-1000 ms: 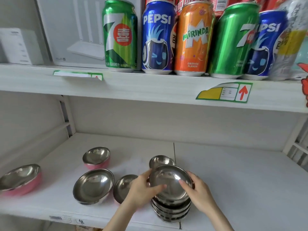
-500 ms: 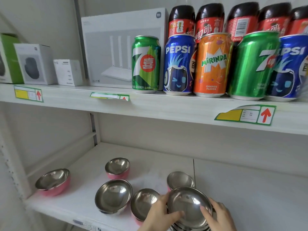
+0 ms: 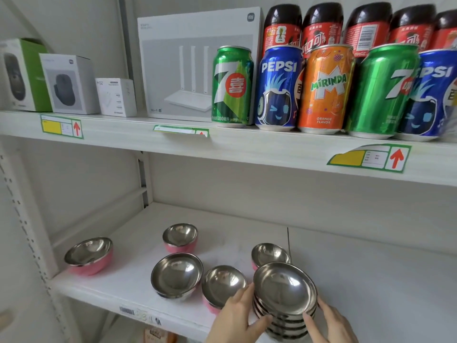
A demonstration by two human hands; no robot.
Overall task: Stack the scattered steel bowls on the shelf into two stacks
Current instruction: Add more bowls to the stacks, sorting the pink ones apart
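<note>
**Steel stack gripped at shelf front**

Stack (image 3: 284, 318) of steel bowls sits at the front edge of the lower shelf (image 3: 371, 280). Left hand (image 3: 237, 315) and right hand (image 3: 333, 323) clasp it from either side, thumbs and fingers curled on the upper rims. Nearest bowl (image 3: 222, 283) stands just beside the left hand. Four others are scattered leftward, and the far bowl (image 3: 89, 254) stands well apart.

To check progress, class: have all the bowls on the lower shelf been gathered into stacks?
No: there is one stack, and five bowls, such as the far-left pink bowl, sit singly beside it.
</note>
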